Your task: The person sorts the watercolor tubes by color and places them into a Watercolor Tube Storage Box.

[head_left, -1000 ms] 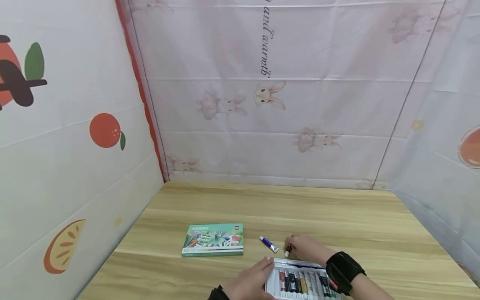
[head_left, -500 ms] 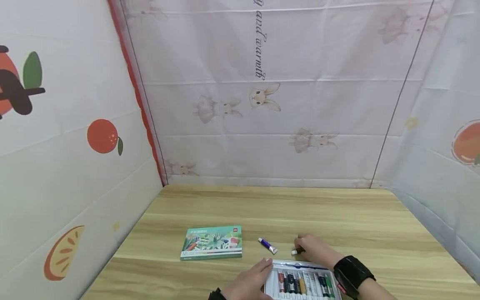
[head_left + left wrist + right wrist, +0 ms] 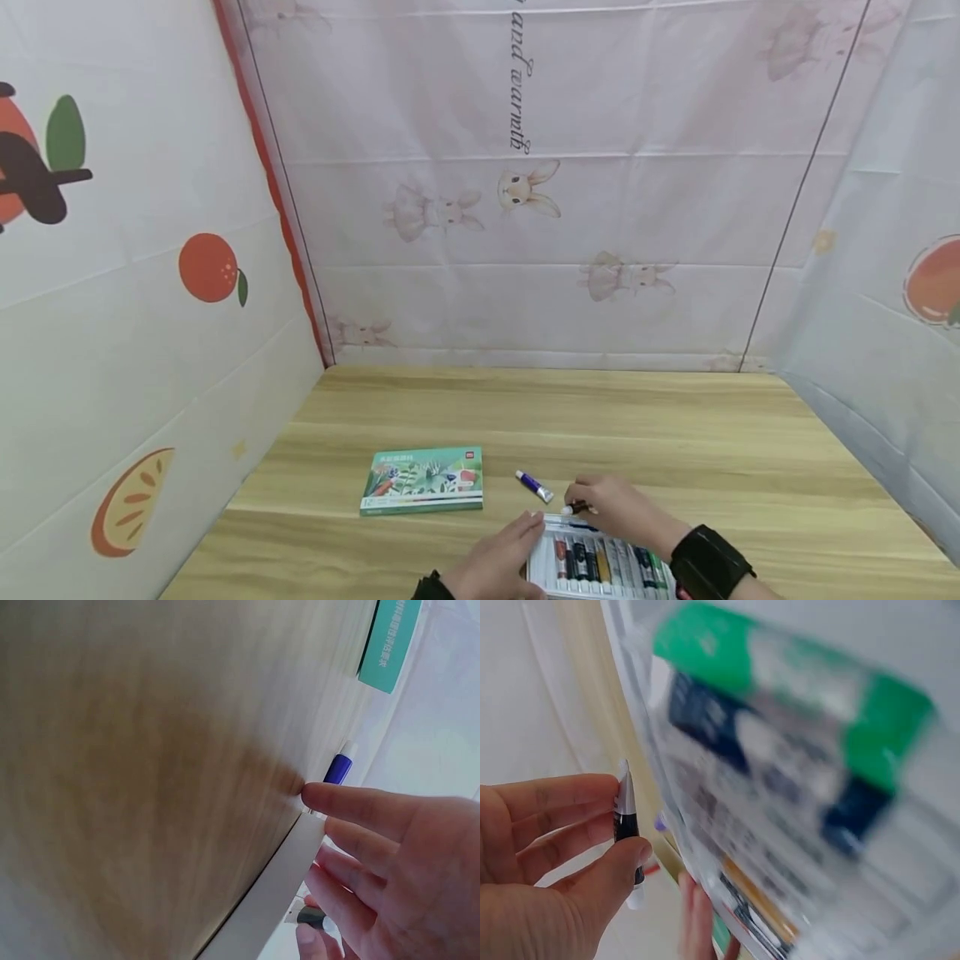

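My left hand rests with fairly straight fingers against the left side of a white tray of paint tubes. In the left wrist view its fingertips lie along the wall of the tray. Over the tray's far edge, my right hand pinches a black paint tube with a white cap between thumb and fingers. The cap points down in the right wrist view. Several tubes lie side by side in the tray, among them a red-brown tube, an ochre tube and a green tube. My right arm covers the tray's right end.
A purple-blue paint tube lies on the wooden table just beyond the tray. Farther left lies a green illustrated box. Printed cloth walls enclose the table at the back and sides.
My right hand with the black tube first moves right, then back left, and is now nearer the tray's far edge. My left hand stays at the tray's left side.
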A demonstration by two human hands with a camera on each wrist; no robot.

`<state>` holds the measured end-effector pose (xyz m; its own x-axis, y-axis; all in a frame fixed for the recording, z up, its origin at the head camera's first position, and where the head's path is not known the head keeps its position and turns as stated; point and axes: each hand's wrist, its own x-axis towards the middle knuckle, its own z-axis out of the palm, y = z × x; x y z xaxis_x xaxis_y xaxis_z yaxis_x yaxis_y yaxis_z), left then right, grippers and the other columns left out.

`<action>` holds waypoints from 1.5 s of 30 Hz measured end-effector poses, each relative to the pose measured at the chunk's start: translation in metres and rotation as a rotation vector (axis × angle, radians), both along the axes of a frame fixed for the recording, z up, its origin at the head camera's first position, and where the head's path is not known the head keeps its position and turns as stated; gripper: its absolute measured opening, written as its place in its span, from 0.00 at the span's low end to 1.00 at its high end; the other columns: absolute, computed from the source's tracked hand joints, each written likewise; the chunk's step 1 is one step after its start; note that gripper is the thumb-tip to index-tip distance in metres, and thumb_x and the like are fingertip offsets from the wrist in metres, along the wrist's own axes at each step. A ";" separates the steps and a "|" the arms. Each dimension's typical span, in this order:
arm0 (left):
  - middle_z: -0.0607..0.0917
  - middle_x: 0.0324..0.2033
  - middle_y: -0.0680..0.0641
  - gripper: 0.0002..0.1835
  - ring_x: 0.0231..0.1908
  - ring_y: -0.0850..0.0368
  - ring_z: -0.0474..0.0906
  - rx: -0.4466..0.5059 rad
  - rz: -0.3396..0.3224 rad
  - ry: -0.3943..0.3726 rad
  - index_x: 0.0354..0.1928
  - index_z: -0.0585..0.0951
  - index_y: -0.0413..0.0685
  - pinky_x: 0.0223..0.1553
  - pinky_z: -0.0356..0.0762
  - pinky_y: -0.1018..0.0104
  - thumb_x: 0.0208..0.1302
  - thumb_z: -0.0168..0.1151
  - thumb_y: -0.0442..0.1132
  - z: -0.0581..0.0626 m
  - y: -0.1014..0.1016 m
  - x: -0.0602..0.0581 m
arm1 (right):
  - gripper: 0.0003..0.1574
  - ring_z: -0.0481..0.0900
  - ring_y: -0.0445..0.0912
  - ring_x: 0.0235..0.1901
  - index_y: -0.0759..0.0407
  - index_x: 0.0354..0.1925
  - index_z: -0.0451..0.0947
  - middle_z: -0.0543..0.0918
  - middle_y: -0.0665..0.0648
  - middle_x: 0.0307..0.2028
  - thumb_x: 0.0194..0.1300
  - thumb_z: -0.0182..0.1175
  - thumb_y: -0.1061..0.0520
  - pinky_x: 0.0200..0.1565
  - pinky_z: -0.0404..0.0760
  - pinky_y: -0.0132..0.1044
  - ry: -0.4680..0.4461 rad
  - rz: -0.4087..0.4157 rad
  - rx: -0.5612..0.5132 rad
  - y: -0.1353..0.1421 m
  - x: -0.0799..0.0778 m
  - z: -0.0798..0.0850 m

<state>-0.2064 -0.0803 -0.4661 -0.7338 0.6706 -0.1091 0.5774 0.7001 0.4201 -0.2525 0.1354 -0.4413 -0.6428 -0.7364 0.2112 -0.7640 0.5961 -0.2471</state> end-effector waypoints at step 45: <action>0.55 0.58 0.50 0.45 0.57 0.58 0.47 0.019 0.032 0.013 0.59 0.56 0.48 0.49 0.61 0.63 0.39 0.55 0.62 0.007 0.003 0.005 | 0.10 0.69 0.33 0.38 0.50 0.35 0.77 0.73 0.45 0.38 0.51 0.56 0.59 0.37 0.71 0.25 0.100 0.234 0.061 -0.034 0.033 -0.014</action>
<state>-0.2018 -0.0774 -0.4587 -0.7560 0.6488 -0.0870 0.5606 0.7103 0.4257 -0.2194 0.1012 -0.4549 -0.4319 -0.8758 0.2156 -0.9015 0.4119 -0.1328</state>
